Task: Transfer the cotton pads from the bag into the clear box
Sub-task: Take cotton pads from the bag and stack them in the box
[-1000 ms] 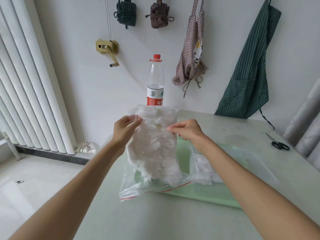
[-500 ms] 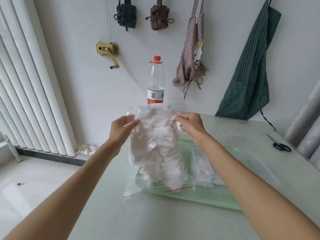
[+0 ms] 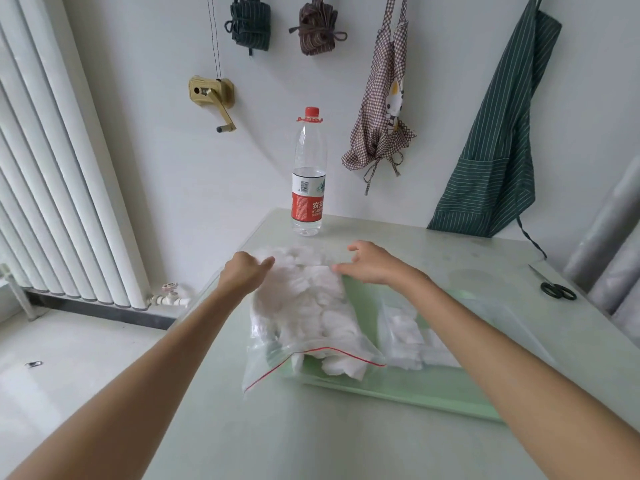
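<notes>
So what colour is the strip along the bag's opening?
Red, a thin line across the clear bag, seen in the head view.

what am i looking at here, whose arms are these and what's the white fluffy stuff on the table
This is one picture from a camera worn on a person's head, looking down at their own bare arms. There is no machine. The left hand pinches the far end of a clear zip bag full of white cotton pads; the right hand touches it with loose fingers. The bag lies partly on a green tray, where a clear box already holds some pads. A water bottle and scissors also sit on the table.
</notes>
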Available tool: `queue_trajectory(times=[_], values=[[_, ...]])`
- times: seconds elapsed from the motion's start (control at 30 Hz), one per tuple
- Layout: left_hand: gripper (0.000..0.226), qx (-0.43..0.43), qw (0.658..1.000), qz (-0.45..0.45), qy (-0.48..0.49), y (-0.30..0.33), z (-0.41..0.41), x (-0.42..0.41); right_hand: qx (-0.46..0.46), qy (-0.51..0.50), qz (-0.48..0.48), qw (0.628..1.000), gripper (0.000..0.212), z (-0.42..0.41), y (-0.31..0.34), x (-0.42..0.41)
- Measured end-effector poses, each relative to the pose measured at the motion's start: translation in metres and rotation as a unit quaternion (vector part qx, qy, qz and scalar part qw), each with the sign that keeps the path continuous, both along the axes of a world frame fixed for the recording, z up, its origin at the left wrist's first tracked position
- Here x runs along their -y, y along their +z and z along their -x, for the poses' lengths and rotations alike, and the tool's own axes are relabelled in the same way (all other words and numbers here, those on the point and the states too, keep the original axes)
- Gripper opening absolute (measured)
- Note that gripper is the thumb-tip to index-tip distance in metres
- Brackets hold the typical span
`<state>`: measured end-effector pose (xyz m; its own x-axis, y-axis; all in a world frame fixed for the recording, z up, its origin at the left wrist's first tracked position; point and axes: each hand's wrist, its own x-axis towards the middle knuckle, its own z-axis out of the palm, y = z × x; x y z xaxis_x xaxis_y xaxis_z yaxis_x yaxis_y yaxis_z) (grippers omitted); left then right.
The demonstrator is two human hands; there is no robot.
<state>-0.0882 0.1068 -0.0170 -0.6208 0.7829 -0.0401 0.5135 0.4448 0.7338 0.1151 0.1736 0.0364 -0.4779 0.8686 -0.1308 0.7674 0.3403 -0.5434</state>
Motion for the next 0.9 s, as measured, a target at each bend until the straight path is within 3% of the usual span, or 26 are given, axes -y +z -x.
queue_trajectory(times=[0.07,0.1,0.17,0.23,0.3,0.4,0.47,0.57,0.67,0.73,0.83,0.9], values=[[0.054,-0.084,0.995,0.050,-0.022,0.000,-0.001,0.006,0.033,0.065,-0.052,0.996,0.048,-0.017,0.005,0.016],[0.063,-0.125,0.991,0.035,-0.042,0.002,-0.003,0.012,0.048,0.099,-0.063,0.992,0.042,-0.025,0.007,0.025],[0.078,-0.177,0.972,-0.047,-0.145,0.007,-0.008,0.031,0.108,0.148,-0.079,0.980,0.043,-0.042,0.009,0.043],[0.086,-0.224,0.939,-0.033,-0.260,0.007,-0.014,0.048,0.180,0.172,-0.123,0.961,0.053,-0.052,0.002,0.057],[0.069,-0.265,0.919,0.032,-0.288,0.000,-0.020,0.055,0.217,0.196,-0.171,0.941,0.054,-0.050,-0.009,0.063],[0.037,-0.298,0.927,-0.015,-0.228,-0.005,-0.033,0.052,0.175,0.188,-0.197,0.946,0.034,-0.037,-0.019,0.059],[0.034,-0.284,0.942,-0.046,-0.175,-0.006,-0.040,0.046,0.119,0.153,-0.193,0.962,0.020,-0.031,-0.016,0.049],[0.041,-0.216,0.968,-0.018,-0.129,-0.011,-0.045,0.035,0.091,0.119,-0.176,0.973,0.021,-0.024,-0.015,0.036],[0.035,-0.048,0.982,-0.004,-0.180,0.002,-0.040,0.033,0.114,0.107,-0.172,0.973,0.019,-0.019,-0.027,0.032],[0.038,0.024,0.969,-0.035,-0.245,0.024,-0.037,0.047,0.105,0.098,-0.173,0.974,0.019,-0.021,-0.032,0.033],[0.035,-0.067,0.928,-0.147,-0.336,0.039,-0.037,0.076,0.071,0.077,-0.201,0.974,0.020,-0.025,-0.032,0.037],[0.027,-0.131,0.909,-0.101,-0.383,0.031,-0.037,0.091,0.043,0.059,-0.217,0.973,0.016,-0.026,-0.030,0.041]])
